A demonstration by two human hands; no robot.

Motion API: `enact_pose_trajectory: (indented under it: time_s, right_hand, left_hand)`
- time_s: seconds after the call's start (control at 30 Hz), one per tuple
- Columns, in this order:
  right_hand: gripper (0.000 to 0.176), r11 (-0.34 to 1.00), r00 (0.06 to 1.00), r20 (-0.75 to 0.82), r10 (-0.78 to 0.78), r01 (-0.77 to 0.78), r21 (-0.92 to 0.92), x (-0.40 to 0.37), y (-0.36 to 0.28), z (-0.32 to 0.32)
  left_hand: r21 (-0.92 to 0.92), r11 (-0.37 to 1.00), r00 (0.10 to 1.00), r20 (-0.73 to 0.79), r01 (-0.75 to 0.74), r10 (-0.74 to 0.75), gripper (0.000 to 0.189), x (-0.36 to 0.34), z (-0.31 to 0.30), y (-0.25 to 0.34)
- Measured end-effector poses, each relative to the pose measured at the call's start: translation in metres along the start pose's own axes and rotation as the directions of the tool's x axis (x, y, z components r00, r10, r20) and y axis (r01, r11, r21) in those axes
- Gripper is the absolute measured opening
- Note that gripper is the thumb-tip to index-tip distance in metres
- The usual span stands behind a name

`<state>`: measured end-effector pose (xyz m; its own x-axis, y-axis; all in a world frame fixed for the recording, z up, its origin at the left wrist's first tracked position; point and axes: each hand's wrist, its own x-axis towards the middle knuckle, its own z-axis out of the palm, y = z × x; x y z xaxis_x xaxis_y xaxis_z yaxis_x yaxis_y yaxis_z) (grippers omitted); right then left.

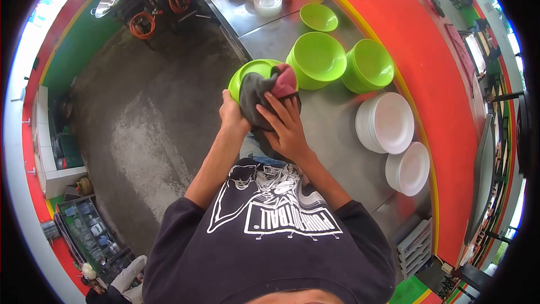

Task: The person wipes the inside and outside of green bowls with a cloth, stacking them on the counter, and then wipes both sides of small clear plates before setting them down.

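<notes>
One green bowl (253,68), round, no long axis, just ahead of you. Your left hand (232,111), nearer, grips its left rim; your right hand (286,126), fingers slightly spread, rests on the dark cloth (256,89) covering its right side.

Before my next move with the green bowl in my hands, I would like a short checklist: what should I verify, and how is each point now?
1. Left hand supports the held bowl at its edge: ok.
2. Right hand has the dark cloth against the bowl: ok.
3. Cloth off the bowl, if setting it down is next: not ok, it covers part of it.
4. Bowl dry under the cloth: cannot tell, hidden.
5. Large green bowl stack upright on the counter: ok.
</notes>
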<state>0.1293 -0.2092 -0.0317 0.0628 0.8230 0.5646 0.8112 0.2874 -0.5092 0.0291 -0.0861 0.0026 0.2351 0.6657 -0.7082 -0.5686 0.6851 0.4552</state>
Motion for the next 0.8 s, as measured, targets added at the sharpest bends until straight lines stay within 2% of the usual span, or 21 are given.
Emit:
enact_pose_trajectory:
  time_s: [0.1,0.17,0.2,0.3,0.33,0.43,0.47,0.6,0.67,0.7,0.8]
  right_hand:
    - [0.057,0.999,0.999,-0.001,-0.035,0.035,-0.003,0.018,-0.002,-0.004]
    - [0.053,0.996,0.996,0.062,-0.067,0.071,-0.059,0.031,-0.003,-0.007]
    - [0.052,0.992,0.992,0.093,-0.083,0.091,-0.087,0.037,-0.003,-0.008]
    - [0.048,0.999,0.994,0.111,-0.017,0.021,-0.035,0.059,0.006,-0.012]
    - [0.044,0.997,0.996,0.089,-0.002,0.01,-0.079,0.064,0.015,-0.011]
    - [0.043,0.911,0.93,0.215,0.297,-0.343,0.228,0.071,0.044,-0.008]
    - [0.04,0.904,0.933,0.17,0.319,-0.353,0.242,0.07,0.047,-0.006]
    - [0.044,0.98,0.98,0.096,0.174,-0.182,0.081,0.071,0.031,-0.007]
    - [0.048,0.998,0.998,0.046,0.053,-0.052,-0.031,0.072,0.011,-0.006]
    - [0.05,0.996,1.0,0.027,-0.009,0.011,-0.089,0.072,0.002,-0.004]
    - [0.052,0.998,0.999,0.029,-0.029,0.031,-0.06,0.066,-0.004,0.0]
  left_hand:
    - [0.021,1.0,0.995,0.104,0.001,-0.004,0.06,0.006,-0.011,-0.007]
    - [0.045,0.998,0.982,0.185,-0.034,0.026,0.059,0.028,-0.029,-0.017]
    - [0.082,0.994,0.986,0.151,-0.078,0.065,0.055,0.022,-0.027,-0.02]
    - [0.298,0.946,0.991,0.073,-0.127,0.11,0.051,0.018,-0.026,-0.023]
    - [0.342,0.927,0.986,0.108,-0.155,0.125,0.048,0.016,-0.026,-0.023]
    - [0.458,0.854,0.963,0.215,-0.248,0.165,0.043,0.012,-0.023,-0.019]
    - [0.405,0.876,0.959,0.212,-0.261,0.188,0.041,0.011,-0.019,-0.017]
    - [0.424,0.87,0.957,0.243,-0.254,0.161,0.044,0.024,-0.016,-0.006]
    - [0.397,0.879,0.949,0.269,-0.265,0.165,0.044,0.023,-0.01,0.001]
    - [0.363,0.903,0.954,0.27,-0.228,0.133,0.044,0.025,-0.01,0.005]
    - [0.208,0.974,0.949,0.315,-0.091,0.021,0.043,0.043,-0.008,0.015]
